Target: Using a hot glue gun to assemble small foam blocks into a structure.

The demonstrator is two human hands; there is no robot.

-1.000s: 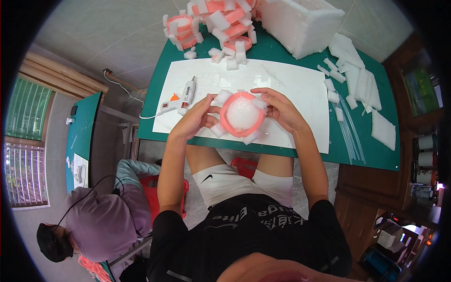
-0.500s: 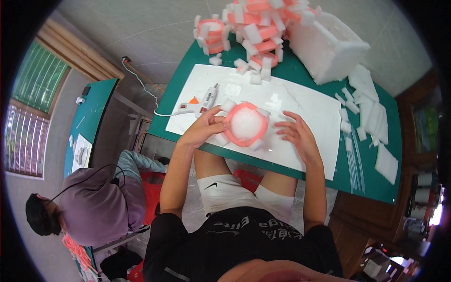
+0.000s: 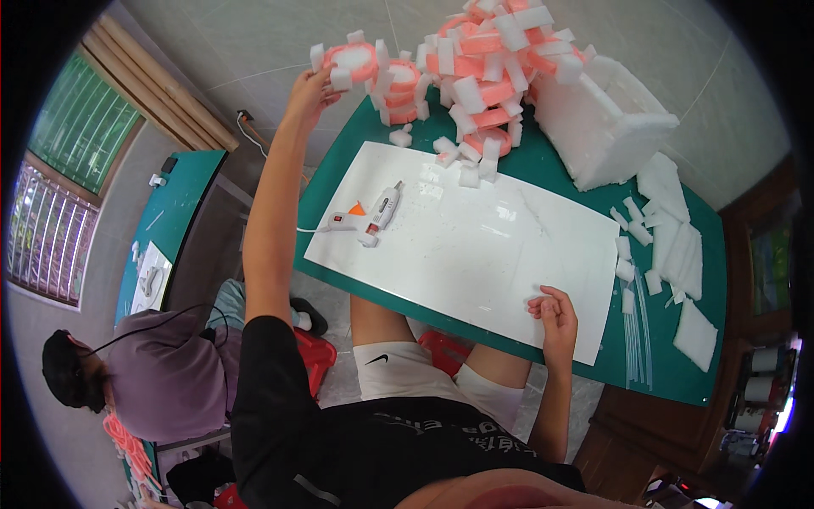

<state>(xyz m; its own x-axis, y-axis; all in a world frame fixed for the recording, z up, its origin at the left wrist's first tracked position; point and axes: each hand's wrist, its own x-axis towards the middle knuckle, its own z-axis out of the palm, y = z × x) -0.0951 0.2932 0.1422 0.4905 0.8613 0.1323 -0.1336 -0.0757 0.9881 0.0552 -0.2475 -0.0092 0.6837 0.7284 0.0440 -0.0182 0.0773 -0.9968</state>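
My left hand [image 3: 309,92] is stretched far out to the table's back left corner, gripping a round pink foam ring [image 3: 354,59] with white foam blocks stuck around it. It is right beside a heap of similar pink and white rings [image 3: 483,51]. My right hand [image 3: 553,312] rests with curled fingers on the near edge of the white sheet [image 3: 492,254], holding nothing. A white hot glue gun [image 3: 377,212] lies on the sheet's left part, its cord running off the left edge.
The green table [image 3: 678,373] carries a big white foam block [image 3: 602,119] at the back and several white foam strips [image 3: 674,254] at the right. Another person in a purple top [image 3: 161,373] sits low at the left, by a second green table [image 3: 170,220].
Both hands held the pink ring on the white sheet before. Now my left hand has carried it out to the pile at the back left, and my right hand has let go.
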